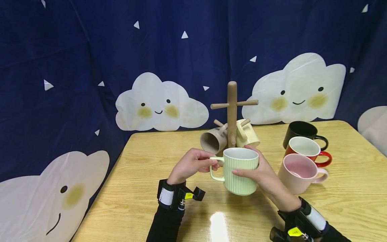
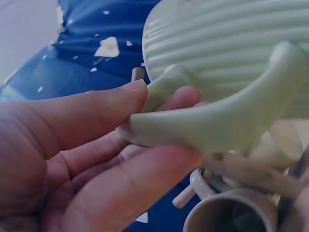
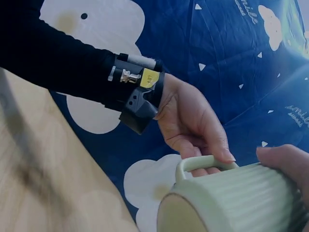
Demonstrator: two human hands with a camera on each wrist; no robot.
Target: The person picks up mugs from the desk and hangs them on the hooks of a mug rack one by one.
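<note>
A pale green ribbed mug [image 1: 240, 176] is held upright above the table, its handle pointing left. My left hand [image 1: 195, 164] pinches that handle [image 2: 231, 116] between thumb and fingers. Around the mug's right side my right hand [image 1: 260, 171] is wrapped, thumb across the near wall; its other fingers are hidden behind the mug. Just beyond stands a wooden mug tree [image 1: 232, 114] with bare upper pegs. On its lower pegs hang a grey-beige mug [image 1: 213, 139] to the left and a cream mug [image 1: 248, 134] to the right. The tree's base is hidden.
To the right, a black mug [image 1: 297, 131], a red mug with white inside [image 1: 303, 149] and a pink mug [image 1: 297, 173] stand in a row on the wooden table [image 1: 145, 161], handles pointing right. A dark blue curtain [image 1: 181, 50] with clouds hangs behind.
</note>
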